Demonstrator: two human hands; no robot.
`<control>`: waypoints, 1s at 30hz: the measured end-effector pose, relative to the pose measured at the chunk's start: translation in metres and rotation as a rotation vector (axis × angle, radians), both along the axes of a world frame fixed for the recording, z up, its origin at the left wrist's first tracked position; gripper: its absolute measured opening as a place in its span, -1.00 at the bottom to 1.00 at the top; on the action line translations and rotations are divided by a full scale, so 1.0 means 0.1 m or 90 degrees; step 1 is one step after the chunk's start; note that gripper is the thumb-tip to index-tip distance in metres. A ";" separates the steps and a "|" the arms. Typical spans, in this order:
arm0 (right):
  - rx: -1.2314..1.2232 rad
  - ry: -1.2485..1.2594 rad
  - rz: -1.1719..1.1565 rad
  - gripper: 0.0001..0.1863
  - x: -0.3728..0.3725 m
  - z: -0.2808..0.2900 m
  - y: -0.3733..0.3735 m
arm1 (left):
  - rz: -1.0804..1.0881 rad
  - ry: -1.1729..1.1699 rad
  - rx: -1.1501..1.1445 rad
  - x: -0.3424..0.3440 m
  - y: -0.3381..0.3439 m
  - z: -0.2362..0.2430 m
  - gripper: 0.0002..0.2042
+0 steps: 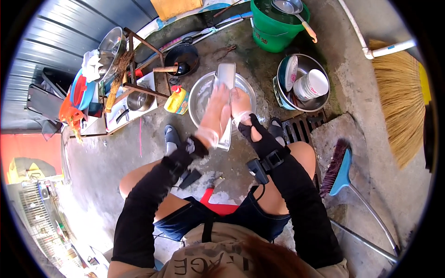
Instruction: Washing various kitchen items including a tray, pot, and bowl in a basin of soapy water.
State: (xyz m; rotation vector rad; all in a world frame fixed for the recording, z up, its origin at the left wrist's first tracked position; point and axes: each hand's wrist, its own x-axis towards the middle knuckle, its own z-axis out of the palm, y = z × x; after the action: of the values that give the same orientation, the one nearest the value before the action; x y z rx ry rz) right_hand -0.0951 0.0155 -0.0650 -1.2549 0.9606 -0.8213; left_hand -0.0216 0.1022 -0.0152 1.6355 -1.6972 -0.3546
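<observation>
Both hands are at a silvery rectangular tray (226, 74), which stretches lengthwise over a round metal basin (199, 100) on the floor, its near end reaching past the rim. The right hand (240, 103) is clamped on the tray's right edge, while the left hand (217, 111) lies flat across its left side, fingers outstretched and blurred; I cannot tell how firmly it touches. Just left of the basin stands a yellow bottle (176, 101). Farther right, another metal basin (308, 63) holds stacked white bowls (313, 84), with a green bucket (273, 34) beyond.
</observation>
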 end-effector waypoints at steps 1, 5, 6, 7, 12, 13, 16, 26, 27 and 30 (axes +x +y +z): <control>-0.014 0.066 -0.022 -0.69 -0.04 0.06 -0.03 | -0.003 -0.070 0.019 -0.06 0.15 -0.03 -0.52; -0.142 0.096 0.017 -0.72 -0.04 0.07 -0.01 | 0.012 -0.053 0.060 -0.10 0.25 -0.10 -0.50; -0.141 0.098 0.017 -0.72 -0.06 0.04 -0.06 | -0.034 -0.060 0.035 -0.04 0.17 -0.07 -0.49; -0.066 0.048 0.010 -0.72 -0.04 0.03 -0.09 | -0.078 -0.068 0.013 0.04 0.10 -0.04 -0.48; -0.106 -0.072 -0.015 -0.72 -0.02 0.30 -0.05 | -0.004 -0.053 -0.041 0.23 -0.39 0.11 -0.45; -0.082 -0.061 0.014 -0.71 -0.02 0.35 -0.01 | 0.044 -0.075 -0.054 0.31 -0.53 0.16 -0.45; -0.097 -0.038 0.095 -0.69 0.00 0.26 -0.01 | 0.099 -0.130 -0.045 0.41 -0.70 0.13 -0.48; -0.093 0.217 -0.088 -0.64 -0.12 0.02 -0.12 | 0.064 -0.114 -0.005 -0.45 0.36 -0.11 -0.47; -0.064 0.211 -0.129 -0.64 -0.15 0.00 -0.11 | 0.065 -0.112 -0.005 -0.50 0.47 -0.13 -0.47; -0.033 0.191 -0.214 -0.63 -0.18 0.05 -0.16 | 0.086 -0.106 0.008 -0.64 0.68 -0.12 -0.47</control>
State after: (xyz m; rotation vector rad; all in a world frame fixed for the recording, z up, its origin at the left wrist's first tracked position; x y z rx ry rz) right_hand -0.1130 -0.0008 -0.0595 -1.3032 1.4272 -0.9364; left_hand -0.0851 0.1706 -0.0270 1.8211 -1.6961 -0.1682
